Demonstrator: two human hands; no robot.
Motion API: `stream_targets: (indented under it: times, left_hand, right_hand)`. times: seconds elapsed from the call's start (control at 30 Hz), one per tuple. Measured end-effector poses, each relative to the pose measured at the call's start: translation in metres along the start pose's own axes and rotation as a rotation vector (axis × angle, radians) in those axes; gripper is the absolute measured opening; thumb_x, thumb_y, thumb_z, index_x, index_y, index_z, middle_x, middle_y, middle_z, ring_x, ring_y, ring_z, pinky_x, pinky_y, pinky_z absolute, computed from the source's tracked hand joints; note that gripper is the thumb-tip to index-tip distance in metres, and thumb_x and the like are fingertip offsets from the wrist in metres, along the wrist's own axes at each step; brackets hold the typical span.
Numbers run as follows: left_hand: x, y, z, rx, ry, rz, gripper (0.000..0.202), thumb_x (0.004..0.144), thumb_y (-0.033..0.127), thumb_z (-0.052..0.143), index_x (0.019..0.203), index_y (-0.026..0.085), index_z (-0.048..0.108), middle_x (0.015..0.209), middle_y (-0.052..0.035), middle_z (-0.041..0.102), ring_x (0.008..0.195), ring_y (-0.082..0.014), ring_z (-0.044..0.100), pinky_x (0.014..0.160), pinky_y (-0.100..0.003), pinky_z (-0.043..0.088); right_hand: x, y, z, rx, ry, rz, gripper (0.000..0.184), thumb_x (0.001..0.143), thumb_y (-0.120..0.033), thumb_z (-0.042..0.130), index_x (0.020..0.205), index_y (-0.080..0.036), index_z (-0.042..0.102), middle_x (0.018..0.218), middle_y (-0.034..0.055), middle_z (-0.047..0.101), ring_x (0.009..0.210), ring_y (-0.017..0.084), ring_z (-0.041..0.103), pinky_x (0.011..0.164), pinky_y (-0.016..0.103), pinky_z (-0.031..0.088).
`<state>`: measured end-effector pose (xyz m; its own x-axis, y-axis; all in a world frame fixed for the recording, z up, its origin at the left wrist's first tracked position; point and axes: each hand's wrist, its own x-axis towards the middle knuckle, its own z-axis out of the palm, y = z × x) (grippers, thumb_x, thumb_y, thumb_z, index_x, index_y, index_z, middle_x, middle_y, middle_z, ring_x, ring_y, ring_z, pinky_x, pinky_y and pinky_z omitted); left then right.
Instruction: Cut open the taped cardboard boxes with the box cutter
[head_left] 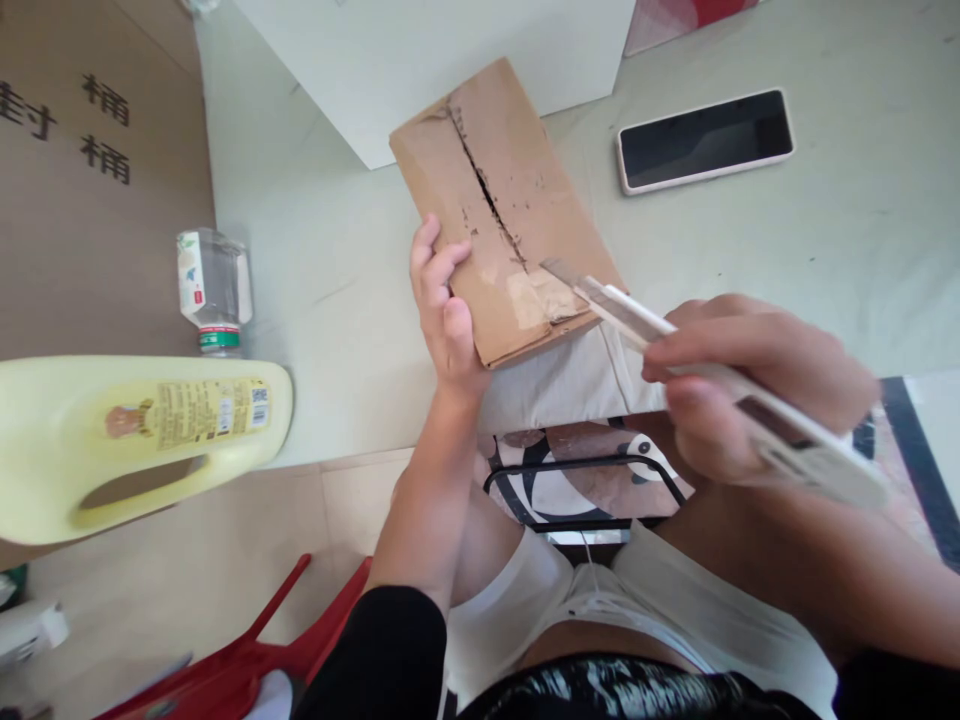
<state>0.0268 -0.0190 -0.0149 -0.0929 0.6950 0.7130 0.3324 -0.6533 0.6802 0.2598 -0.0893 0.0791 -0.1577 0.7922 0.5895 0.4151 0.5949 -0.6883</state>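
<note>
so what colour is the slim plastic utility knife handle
Mostly white; the handle, in the right hand, shows best in the head view.

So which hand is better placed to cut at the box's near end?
Probably the right hand: it holds the utility knife, blade extended near that end; the left hand braces the cardboard box's side.

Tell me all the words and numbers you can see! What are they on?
"封": on the big brown carton, near the picture's left edge.
"桶": on the same carton, twice, one above the other.
Jug label, on the yellow jug: print too small to read.
Bottle label, on the clear bottle: too small and blurred.
Small cardboard box, white cutter: no words I can make out.
</note>
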Motion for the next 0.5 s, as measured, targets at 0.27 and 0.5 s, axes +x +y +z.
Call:
stream_targets:
  times: [0.27, 0.5]
  left_hand:
    - [0.001, 0.008, 0.000, -0.019, -0.014, -0.095, 0.048, 0.099, 0.067, 0.033, 0.124, 0.037, 0.060, 0.151, -0.0008, 0.046, 0.149, -0.0283, 0.042, 0.129, -0.053, 0.027]
    - [-0.001, 0.007, 0.004, -0.018, 0.019, -0.044, 0.049, 0.101, 0.062, 0.031, 0.125, 0.031, 0.059, 0.153, -0.0038, 0.046, 0.148, -0.0274, 0.042, 0.126, -0.051, 0.032]
  right_hand:
    - [0.007, -0.010, 0.009, -0.113, -0.095, -0.051, 0.013, 0.082, -0.015, 0.062, 0.091, -0.024, 0.060, 0.060, -0.0048, 0.055, 0.048, 0.008, 0.048, 0.044, 0.024, 0.034]
    - [0.006, -0.018, 0.011, -0.226, -0.108, -0.054, 0.014, 0.084, -0.013, 0.057, 0.087, -0.026, 0.061, 0.062, -0.0027, 0.061, 0.048, 0.012, 0.052, 0.045, 0.027, 0.040]
